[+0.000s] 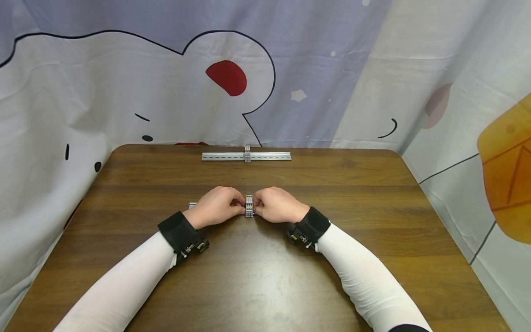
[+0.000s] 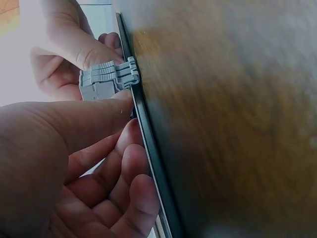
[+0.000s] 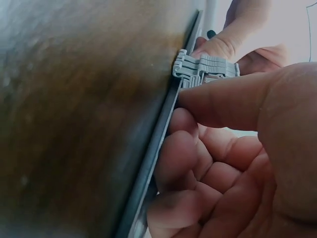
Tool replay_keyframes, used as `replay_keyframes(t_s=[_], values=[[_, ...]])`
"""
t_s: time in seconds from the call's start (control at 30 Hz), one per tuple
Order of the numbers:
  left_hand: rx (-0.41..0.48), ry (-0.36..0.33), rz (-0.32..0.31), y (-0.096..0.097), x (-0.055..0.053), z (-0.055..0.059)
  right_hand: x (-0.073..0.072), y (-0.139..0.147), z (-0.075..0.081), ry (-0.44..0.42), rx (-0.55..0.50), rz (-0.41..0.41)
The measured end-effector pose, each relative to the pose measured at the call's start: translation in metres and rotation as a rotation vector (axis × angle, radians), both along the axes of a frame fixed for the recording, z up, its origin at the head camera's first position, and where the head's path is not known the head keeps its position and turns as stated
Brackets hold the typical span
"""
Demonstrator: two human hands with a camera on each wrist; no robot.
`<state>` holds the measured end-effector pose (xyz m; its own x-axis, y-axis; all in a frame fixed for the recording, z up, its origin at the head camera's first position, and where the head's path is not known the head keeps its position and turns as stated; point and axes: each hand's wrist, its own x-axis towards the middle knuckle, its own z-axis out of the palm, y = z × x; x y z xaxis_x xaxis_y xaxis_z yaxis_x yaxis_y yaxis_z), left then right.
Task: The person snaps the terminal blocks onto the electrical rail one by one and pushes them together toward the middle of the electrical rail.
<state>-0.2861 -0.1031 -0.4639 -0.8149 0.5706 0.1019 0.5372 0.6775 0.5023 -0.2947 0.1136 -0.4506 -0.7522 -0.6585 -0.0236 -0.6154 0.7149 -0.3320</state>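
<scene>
A stack of several narrow grey terminal blocks sits across a metal DIN rail on the near part of the table. Most of that rail is hidden under the hands. My left hand grips the rail just left of the blocks. In the left wrist view its thumb lies against the rail beside the blocks, fingers curled along the rail. On the other side my right hand holds the rail likewise, its thumb touching close by the blocks.
Farther back, near the table's rear edge, lies a second slotted DIN rail with grey terminal blocks clipped near its middle. A printed curtain hangs behind and beside the wooden table.
</scene>
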Motion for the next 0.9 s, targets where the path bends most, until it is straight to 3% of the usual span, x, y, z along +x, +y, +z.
replay_keyframes(t_s=[0.37,0.57,0.7,0.9], values=[[0.021,0.015,-0.007,-0.003,0.002,0.001,-0.001,-0.003,-0.004,0.012,0.007,-0.014],[-0.006,0.036,-0.058,-0.008,0.002,0.000,-0.003,0.002,-0.004,-0.019,-0.012,0.018],[-0.029,0.046,-0.070,-0.020,0.005,0.001,-0.006,0.011,-0.001,-0.019,-0.034,0.036],[-0.038,0.079,-0.023,-0.049,0.011,0.002,-0.010,0.034,0.000,0.068,-0.094,0.044]])
